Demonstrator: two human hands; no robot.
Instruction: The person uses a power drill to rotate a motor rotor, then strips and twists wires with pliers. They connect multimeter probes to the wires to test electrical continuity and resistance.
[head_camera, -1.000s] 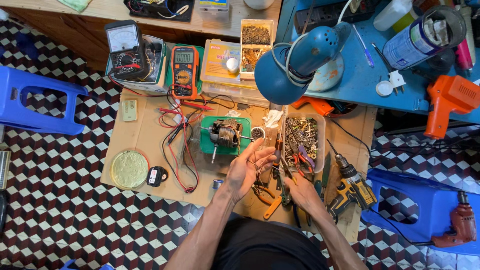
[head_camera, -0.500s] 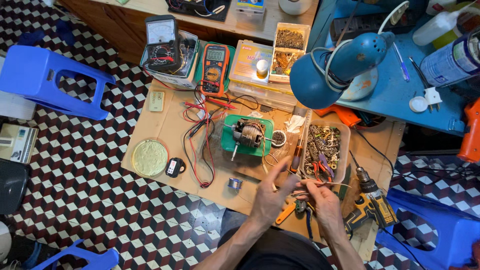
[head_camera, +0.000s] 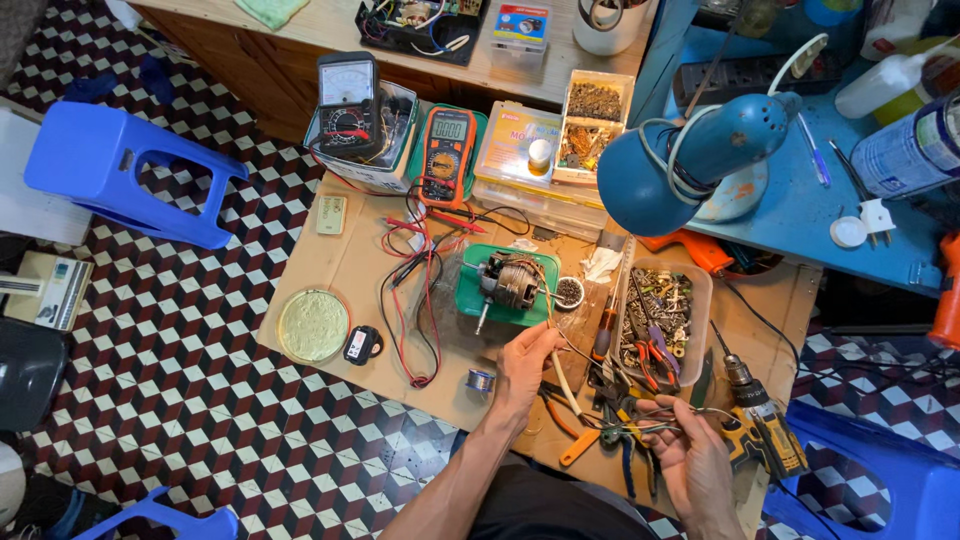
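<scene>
My left hand (head_camera: 523, 366) pinches a pale sleeved wire (head_camera: 566, 385) that trails from a small electric motor (head_camera: 506, 283) lying on a green tray (head_camera: 472, 300). My right hand (head_camera: 688, 453) holds the thin ends of the motor's wires (head_camera: 640, 420) low at the board's front edge. Pliers with orange and blue handles (head_camera: 600, 432) lie between the two hands. The wires run taut from the motor down to both hands.
A clear box of tools and screws (head_camera: 662, 322), a cordless drill (head_camera: 757, 424), a blue desk lamp (head_camera: 690, 165), an orange multimeter (head_camera: 448, 155), an analog meter (head_camera: 347, 106), red and black test leads (head_camera: 420, 300), a solder spool (head_camera: 481, 380), a round yellow-green tin (head_camera: 313, 325), blue plastic stools (head_camera: 125, 175).
The camera has tipped so the workbench sits lower in view. Both hands have drawn apart, the right one moving down and right with the wire ends, the left staying near the motor.
</scene>
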